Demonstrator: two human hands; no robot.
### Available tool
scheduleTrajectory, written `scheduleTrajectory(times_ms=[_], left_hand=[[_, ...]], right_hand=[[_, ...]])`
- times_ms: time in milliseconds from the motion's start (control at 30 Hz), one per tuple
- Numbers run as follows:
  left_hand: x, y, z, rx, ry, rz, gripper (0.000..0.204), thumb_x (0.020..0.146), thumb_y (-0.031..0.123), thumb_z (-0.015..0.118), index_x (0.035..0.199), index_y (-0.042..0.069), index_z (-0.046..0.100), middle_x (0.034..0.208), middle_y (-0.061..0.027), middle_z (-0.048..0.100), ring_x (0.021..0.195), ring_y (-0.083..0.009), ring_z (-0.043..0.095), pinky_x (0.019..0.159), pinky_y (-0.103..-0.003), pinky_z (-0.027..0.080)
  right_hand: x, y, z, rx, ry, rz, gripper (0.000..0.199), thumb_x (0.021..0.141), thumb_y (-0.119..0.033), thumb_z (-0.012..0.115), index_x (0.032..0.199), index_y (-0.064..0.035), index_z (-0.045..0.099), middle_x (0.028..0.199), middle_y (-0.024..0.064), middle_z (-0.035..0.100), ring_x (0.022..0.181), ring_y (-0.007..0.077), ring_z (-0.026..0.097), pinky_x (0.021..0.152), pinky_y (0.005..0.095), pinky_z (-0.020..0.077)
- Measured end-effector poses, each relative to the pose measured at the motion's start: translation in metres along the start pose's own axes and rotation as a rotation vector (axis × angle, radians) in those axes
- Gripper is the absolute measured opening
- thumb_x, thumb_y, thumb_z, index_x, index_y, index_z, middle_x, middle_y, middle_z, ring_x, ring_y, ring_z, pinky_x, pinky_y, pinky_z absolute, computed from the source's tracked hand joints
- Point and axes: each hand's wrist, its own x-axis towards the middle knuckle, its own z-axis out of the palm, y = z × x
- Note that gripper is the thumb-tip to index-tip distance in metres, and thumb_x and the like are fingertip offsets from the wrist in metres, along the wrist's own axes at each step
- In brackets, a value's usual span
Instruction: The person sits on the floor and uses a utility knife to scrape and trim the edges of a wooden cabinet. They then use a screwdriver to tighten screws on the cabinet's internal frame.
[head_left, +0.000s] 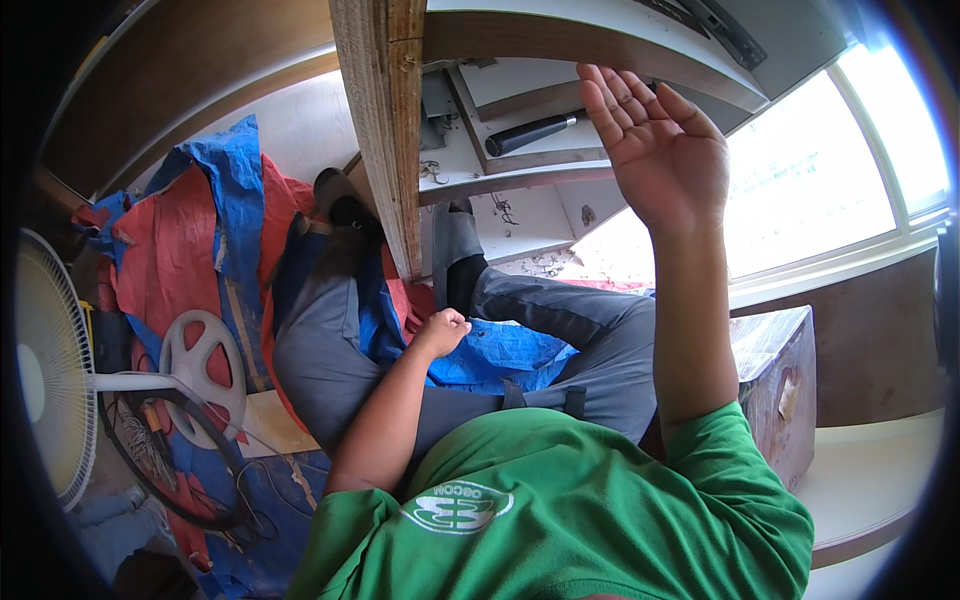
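My right hand [668, 160] is raised on the right with its palm turned toward me. Its fingers are stretched out, with the tips at the front edge of a shelf board [590, 50]; whether they touch it I cannot tell. Below that board, left of the hand, a tool with a black handle [533, 134] lies on a lower shelf, its far end hidden. My left hand [441, 333] hangs low between my knees, fingers curled closed. Anything inside them is hidden. Behind it a blue tarp [515, 355] spreads on the floor.
An upright wooden post [384, 120] stands ahead of me. At the left are a fan [50, 370], a pale spoked wheel-like reel [203, 370], cables and a red tarp [170, 240]. A plastic-wrapped box [778, 385] stands by my right arm, near a bright window [810, 170].
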Motion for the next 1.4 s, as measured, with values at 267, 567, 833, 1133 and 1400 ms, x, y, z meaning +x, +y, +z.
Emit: scheduleTrajectory(times_ms=[267,567,833,1133,1400], left_hand=[[0.002,-0.003,0.001,-0.037,-0.006,-0.042,0.034,0.090,0.033,0.069,0.108,0.004,0.069,0.100,-0.0124,0.073,0.094,-0.0233,0.070,0.085,-0.036,0.054],[0.003,-0.003,0.002,-0.009,-0.009,-0.020,0.034,0.090,0.034,0.070,0.108,0.005,0.070,0.103,-0.0132,0.073,0.097,-0.0240,0.070,0.087,-0.036,0.053],[0.016,-0.023,0.008,0.009,-0.007,0.010,0.033,0.088,0.034,0.071,0.104,0.006,0.071,0.101,-0.0120,0.074,0.095,-0.0231,0.070,0.086,-0.036,0.053],[0.031,-0.057,0.012,-0.062,-0.043,-0.037,0.035,0.088,0.034,0.073,0.105,0.004,0.070,0.096,-0.0107,0.074,0.079,-0.0182,0.070,0.073,-0.034,0.056],[0.034,-0.053,0.014,-0.021,-0.050,0.061,0.025,0.088,0.028,0.073,0.094,0.003,0.069,0.083,-0.0068,0.070,0.079,-0.0124,0.064,0.072,-0.032,0.053]], right_hand=[[0.011,0.006,-0.007,-0.003,0.029,0.024,0.022,0.101,-0.011,0.041,0.099,0.0053,0.055,0.116,0.0267,0.058,0.120,0.0379,0.055,0.109,0.0488,0.0448],[0.009,0.012,0.006,-0.278,0.145,-0.077,0.020,0.100,-0.013,0.042,0.105,0.0033,0.053,0.108,0.0217,0.064,0.102,0.0336,0.067,0.093,0.0436,0.0558],[0.002,0.032,0.022,-0.311,0.068,-0.043,0.014,0.098,-0.008,0.042,0.105,0.0010,0.049,0.107,0.0206,0.063,0.097,0.0328,0.068,0.087,0.0426,0.0563],[0.009,0.000,0.005,-0.088,0.161,-0.189,0.017,0.094,-0.004,0.047,0.108,0.0049,0.049,0.107,0.0219,0.057,0.111,0.0388,0.061,0.106,0.0491,0.0490],[-0.005,-0.021,-0.007,-0.102,0.182,-0.136,0.038,0.093,-0.006,0.051,0.126,0.0108,0.046,0.120,0.0253,0.060,0.122,0.0383,0.058,0.108,0.0468,0.0481]])
